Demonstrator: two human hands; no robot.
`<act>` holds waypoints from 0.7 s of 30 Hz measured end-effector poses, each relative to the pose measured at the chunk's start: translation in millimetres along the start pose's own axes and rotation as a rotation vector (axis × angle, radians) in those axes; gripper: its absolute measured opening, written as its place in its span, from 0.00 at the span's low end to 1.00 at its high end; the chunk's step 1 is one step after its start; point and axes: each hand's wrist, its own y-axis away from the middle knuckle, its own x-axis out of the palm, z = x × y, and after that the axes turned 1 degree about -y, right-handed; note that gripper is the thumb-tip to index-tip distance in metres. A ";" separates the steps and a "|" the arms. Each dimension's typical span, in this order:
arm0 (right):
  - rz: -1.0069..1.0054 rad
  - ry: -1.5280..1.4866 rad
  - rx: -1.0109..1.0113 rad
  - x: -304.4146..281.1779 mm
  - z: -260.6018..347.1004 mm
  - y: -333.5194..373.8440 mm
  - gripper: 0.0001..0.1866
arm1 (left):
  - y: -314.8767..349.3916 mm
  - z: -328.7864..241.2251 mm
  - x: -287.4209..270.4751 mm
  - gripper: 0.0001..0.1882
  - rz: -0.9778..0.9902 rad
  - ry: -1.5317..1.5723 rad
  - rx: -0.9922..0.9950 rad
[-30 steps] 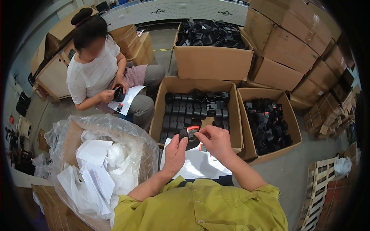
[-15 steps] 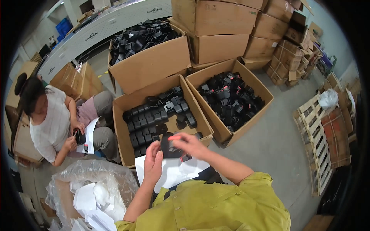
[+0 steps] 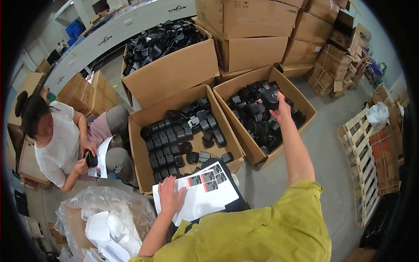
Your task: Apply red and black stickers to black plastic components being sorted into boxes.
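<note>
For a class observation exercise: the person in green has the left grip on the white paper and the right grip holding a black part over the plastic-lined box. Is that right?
Wrong box: the head view shows the right grip holding the black part over the right-hand box of jumbled parts. The left grip is on the white paper.

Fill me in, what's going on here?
The wearer's right hand holds a black part over loose black parts in the right-hand carton. The left hand lies spread on a white sheet bearing red-and-dark labels. In the middle carton, many black pieces stand in rows, with others less orderly. A seated co-worker at left handles another black piece.
</note>
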 end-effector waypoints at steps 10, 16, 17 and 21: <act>-0.021 0.603 -0.248 31.8 -76.6 -107.0 0.42 | 20.6 -4.4 42.3 0.27 0.036 -0.114 0.027; -0.187 0.838 -0.328 -2.5 -200.9 -199.8 0.37 | 18.1 -15.4 38.7 0.30 0.160 -0.149 -0.065; -0.189 0.885 -0.368 4.4 -206.3 -204.9 0.36 | 15.4 -18.7 37.6 0.30 0.164 -0.144 -0.057; 0.299 0.892 -0.326 61.9 -238.1 -213.6 0.30 | 0.7 -31.3 33.4 0.28 0.181 -0.095 -0.084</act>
